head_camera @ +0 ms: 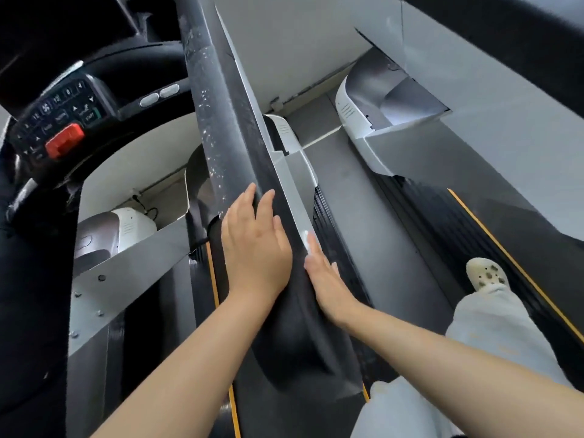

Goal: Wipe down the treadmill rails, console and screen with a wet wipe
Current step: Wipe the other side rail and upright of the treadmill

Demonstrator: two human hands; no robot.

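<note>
A person leans over the black treadmill rail, left hand laid flat on top, fingers straight; right hand presses a white wet wipe against its far side; steady, overlapping strokes toward the console beyond look best

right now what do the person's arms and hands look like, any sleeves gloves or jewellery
Both forearms are bare up to the edge of the picture: no sleeves show. The left hand and the right hand wear no gloves, and no rings, watch or bracelet show on the fingers or wrists. The nails that show are short, with no coloured polish to be seen. Lower down, light blue trousers and a cream perforated clog are worn.
</note>
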